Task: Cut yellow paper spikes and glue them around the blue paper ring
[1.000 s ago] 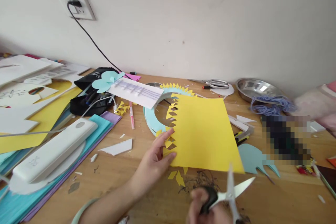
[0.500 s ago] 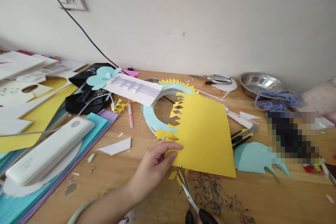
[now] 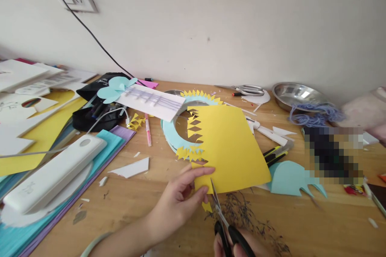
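A sheet of yellow paper with zigzag cuts along its left edge is pinched at its lower left corner by my left hand. My right hand, partly out of view at the bottom, holds black-handled scissors. Their blades meet the sheet's lower edge just right of my left fingers. Behind the sheet lies a light blue ring with yellow triangles along its far rim and more yellow pieces at its near side. A small yellow scrap shows below my left fingers.
At left, a white power strip rests on coloured paper. A white card with purple strings stands behind the ring. Toward the right are a metal bowl, blue yarn, a box cutter and a light blue cutout.
The scissors and my right hand have moved up, bringing the blades onto the paper's lower edge. The sheet has tilted and shifted slightly. My left hand still pinches its corner.
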{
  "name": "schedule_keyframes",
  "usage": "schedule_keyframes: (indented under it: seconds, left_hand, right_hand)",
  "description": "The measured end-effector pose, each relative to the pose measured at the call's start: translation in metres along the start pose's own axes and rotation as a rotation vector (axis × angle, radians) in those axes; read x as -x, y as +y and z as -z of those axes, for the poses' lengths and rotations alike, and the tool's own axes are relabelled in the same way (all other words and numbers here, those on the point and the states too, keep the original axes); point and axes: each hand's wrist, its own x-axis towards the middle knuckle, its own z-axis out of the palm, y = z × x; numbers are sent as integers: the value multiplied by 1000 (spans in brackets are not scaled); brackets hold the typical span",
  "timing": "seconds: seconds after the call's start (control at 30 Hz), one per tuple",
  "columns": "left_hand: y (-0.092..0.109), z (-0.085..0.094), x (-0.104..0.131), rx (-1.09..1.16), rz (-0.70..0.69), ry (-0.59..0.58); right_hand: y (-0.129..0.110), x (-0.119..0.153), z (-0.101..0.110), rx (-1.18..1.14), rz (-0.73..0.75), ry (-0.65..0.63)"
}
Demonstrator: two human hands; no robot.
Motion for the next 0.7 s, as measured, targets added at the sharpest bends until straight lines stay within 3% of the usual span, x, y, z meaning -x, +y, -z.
schedule_keyframes:
  seconds: [0.27,0.5,0.7]
  left_hand:
    - [-6,3,0,180,50,-6]
    - [9,3,-6,205,106,4]
    - [10,2,-7,174,111,15]
  right_hand:
    - [5,1,8,217,67,50]
    - [-8,3,6,88,-12,-5]
    - [-9,5,10,60,3,-31]
